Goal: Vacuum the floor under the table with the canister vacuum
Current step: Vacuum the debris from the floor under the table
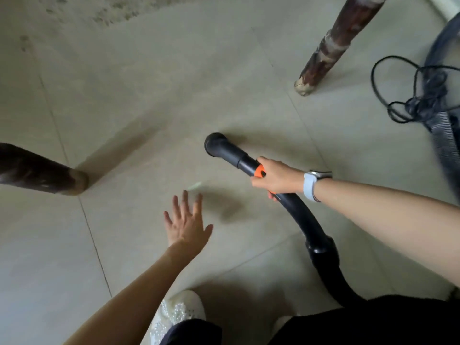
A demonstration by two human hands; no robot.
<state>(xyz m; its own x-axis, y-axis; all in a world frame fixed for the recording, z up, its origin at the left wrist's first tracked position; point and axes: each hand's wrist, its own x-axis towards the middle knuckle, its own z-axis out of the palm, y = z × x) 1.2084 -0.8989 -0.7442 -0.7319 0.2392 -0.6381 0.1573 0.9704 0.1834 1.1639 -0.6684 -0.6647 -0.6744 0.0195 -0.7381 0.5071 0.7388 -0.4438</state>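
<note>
The right hand (275, 178) hides part of the hose (308, 220), whose far end runs behind dark trousers (373, 319), both table legs (331, 46) are cut off by the edges, and the cord tangle (420, 95) is blurred.

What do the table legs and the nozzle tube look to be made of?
Table legs: probably wood, dark brown varnish worn pale and chipped at the foot. Nozzle tube: looks like matte black plastic, with an orange collar where the right hand grips it.

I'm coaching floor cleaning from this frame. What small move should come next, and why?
Probably swing the nozzle left toward the pale scrap on the floor. The right hand already holds the orange grip, and the left hand hovers open, clear of it.
</note>
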